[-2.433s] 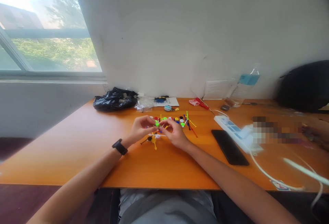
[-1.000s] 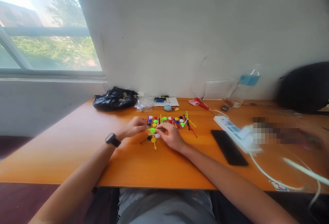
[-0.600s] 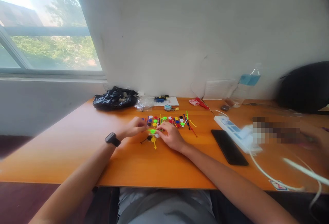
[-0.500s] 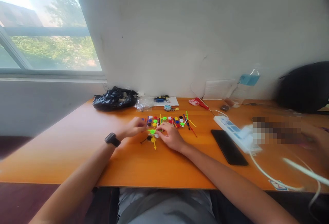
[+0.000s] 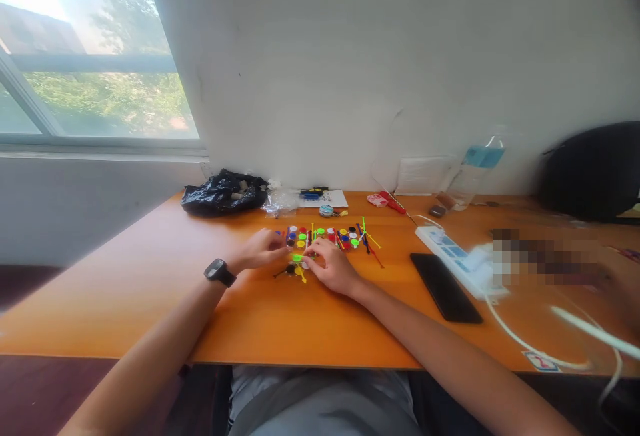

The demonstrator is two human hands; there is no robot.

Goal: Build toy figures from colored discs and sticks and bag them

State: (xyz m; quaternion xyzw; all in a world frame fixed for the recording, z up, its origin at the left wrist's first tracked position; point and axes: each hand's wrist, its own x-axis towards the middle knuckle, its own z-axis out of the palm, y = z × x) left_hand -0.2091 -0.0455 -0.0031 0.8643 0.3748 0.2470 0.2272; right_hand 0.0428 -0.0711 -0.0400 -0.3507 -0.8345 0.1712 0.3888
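Small plastic pieces, round discs and thin sticks in several colours, lie on the wooden table around both hands. My right hand [image 5: 331, 267] has thumb and fingers pinched at the edge of a bright green disc [image 5: 297, 258]. Just left of that disc is my left hand [image 5: 262, 249], a dark watch on its wrist, fingers bent and drawn together; what they hold is too small to make out. Below the green disc lie a black disc [image 5: 290, 269] and a yellow stick [image 5: 302, 276]. Beyond the fingertips a row of coloured discs [image 5: 343, 232] and sticks [image 5: 367, 236] spreads rightward.
A black plastic bag [image 5: 223, 193] and a tape measure [image 5: 327, 211] lie at the back. To the right are a black phone [image 5: 445, 287], a white power strip [image 5: 445, 249] with cables, and a clear bottle [image 5: 465, 179]. Another person's blurred hand is at far right.
My left fingertips have shifted slightly right, nearer the green disc. The yellow stick below has turned a little, its tip moving right and up. My right hand has barely moved.
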